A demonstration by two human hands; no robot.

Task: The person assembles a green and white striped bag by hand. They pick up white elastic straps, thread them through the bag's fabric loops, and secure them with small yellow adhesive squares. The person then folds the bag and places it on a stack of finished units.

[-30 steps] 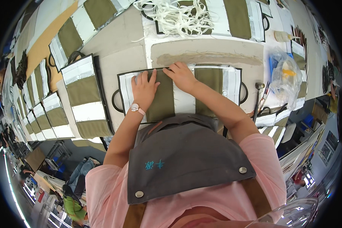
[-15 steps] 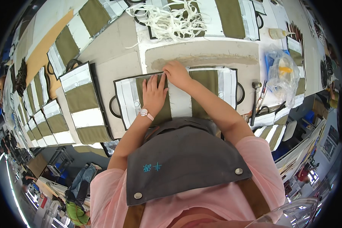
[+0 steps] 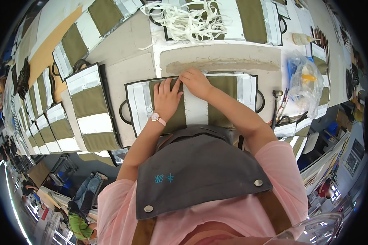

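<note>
In front of me on the table lies a fabric bag panel (image 3: 222, 98) with olive and white stripes, dark edging and a black loop handle at each side. My left hand (image 3: 167, 98) rests flat on its left olive stripe, fingers spread toward the far edge. Right beside those fingertips, my right hand (image 3: 196, 85) has its fingers pinched together on the panel's far edge. The fingers hide whatever small part of the edge lies between them.
A tangle of white tape (image 3: 188, 22) lies at the back on another striped panel. Stacked striped panels (image 3: 88, 106) stand at left. To the right are a hammer (image 3: 276, 94), a clear plastic bag (image 3: 308, 83) and a small bottle (image 3: 301, 38).
The view has shifted slightly, so the table things appear a little further right. Both hands stay at the panel's far edge in nearly the same pose.
</note>
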